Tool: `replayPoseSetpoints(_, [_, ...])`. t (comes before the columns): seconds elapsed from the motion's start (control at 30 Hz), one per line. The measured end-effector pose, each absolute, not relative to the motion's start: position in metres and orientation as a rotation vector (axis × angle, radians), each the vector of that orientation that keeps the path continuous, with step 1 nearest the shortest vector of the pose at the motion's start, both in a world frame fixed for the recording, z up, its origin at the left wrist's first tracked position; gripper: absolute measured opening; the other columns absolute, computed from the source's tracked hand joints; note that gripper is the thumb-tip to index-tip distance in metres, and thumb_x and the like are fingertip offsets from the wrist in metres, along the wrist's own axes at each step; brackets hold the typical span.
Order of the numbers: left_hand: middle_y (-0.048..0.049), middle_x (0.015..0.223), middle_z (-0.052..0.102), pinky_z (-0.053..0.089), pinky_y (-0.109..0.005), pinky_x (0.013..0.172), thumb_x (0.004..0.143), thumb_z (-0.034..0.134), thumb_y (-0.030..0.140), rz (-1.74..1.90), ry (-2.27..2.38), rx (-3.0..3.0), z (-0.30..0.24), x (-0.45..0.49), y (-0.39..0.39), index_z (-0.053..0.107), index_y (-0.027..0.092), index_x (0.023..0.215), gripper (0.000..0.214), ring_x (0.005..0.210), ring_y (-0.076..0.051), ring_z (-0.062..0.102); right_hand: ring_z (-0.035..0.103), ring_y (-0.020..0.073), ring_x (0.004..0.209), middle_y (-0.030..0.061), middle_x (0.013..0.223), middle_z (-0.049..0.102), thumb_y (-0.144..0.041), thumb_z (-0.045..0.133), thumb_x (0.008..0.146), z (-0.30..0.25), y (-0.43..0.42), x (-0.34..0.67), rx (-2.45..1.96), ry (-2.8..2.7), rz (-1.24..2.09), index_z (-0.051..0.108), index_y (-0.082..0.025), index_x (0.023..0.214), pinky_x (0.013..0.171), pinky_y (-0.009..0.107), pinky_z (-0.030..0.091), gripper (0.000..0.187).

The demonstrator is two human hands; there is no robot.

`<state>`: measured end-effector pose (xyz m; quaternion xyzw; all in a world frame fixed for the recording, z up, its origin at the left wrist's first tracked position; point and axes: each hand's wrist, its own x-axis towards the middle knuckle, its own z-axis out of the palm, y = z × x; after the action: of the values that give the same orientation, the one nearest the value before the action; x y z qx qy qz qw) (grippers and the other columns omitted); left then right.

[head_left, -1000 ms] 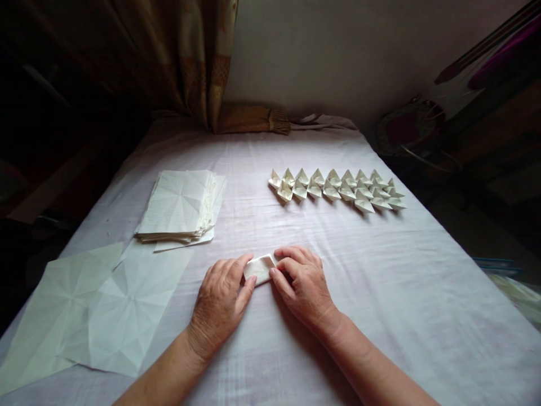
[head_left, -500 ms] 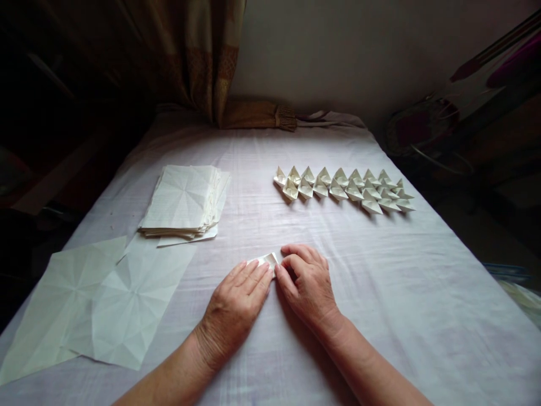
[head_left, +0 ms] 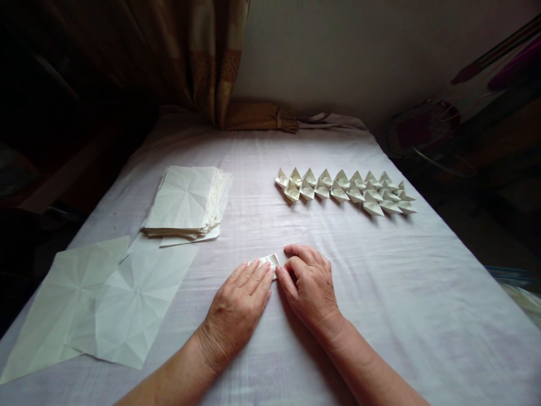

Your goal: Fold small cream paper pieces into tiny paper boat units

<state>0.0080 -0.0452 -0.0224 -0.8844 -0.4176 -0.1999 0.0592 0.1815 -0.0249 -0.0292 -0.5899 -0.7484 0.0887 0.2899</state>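
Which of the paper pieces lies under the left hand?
The small folded paper, partly covered by the left hand. The loose creased sheets, the paper stack and the boat-like pieces all lie farther off, covered by neither hand.

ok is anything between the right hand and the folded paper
Nothing visible: the right hand has its thumb tip at the right edge of the folded paper. The left hand covers much of the rest.

– What is counted?
– Two hands (head_left: pixel 239 304), one folded packet (head_left: pixel 271 260), one paper stack (head_left: pixel 183 197) and at least two loose sheets (head_left: pixel 46 316) are seen.
– Pointed paper pieces (head_left: pixel 340 192)?
– Over fifteen; exact count is hidden by overlap.
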Motion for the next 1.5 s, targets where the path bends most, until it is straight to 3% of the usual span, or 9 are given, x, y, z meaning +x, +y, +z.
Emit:
replayPoseSetpoints(0.47, [-0.0087,0.144,0.052,0.037,-0.038,0.114,0.098,0.041,0.028,-0.492,-1.345,-2.737,-0.03,0.004,-0.054,0.044,0.015,0.144,0.047,0.136,-0.022,0.045,0.057,0.0261,0.106,0.0092,0.111,0.067,-0.025,0.058,0.088,-0.031,-0.025,0.18,-1.612,-1.956,0.22,0.057,-0.022,0.07,0.089,0.042,0.038,0.018])
replayPoseSetpoints(1.17, [-0.0087,0.145,0.051,0.037,-0.039,0.113,0.097,0.043,0.029,-0.472,-1.366,-2.741,-0.029,0.004,-0.054,0.046,0.015,0.142,0.048,0.135,-0.024,0.046,0.057,0.0259,0.109,0.0088,0.113,0.066,-0.023,0.056,0.088,-0.03,-0.026,0.183,-1.595,-1.917,0.287,0.059,-0.023,0.08,0.089,0.043,0.039,0.008])
replayPoseSetpoints(1.5, [-0.0081,0.145,0.051,0.037,-0.04,0.11,0.098,0.044,0.032,-0.434,-1.353,-2.775,-0.026,0.003,-0.05,0.05,0.015,0.139,0.045,0.132,-0.025,0.048,0.053,0.0262,0.121,0.0084,0.121,0.065,-0.017,0.053,0.088,-0.031,-0.038,0.204,-1.501,-1.977,0.325,0.068,-0.024,0.087,0.1,0.045,0.039,0.017])
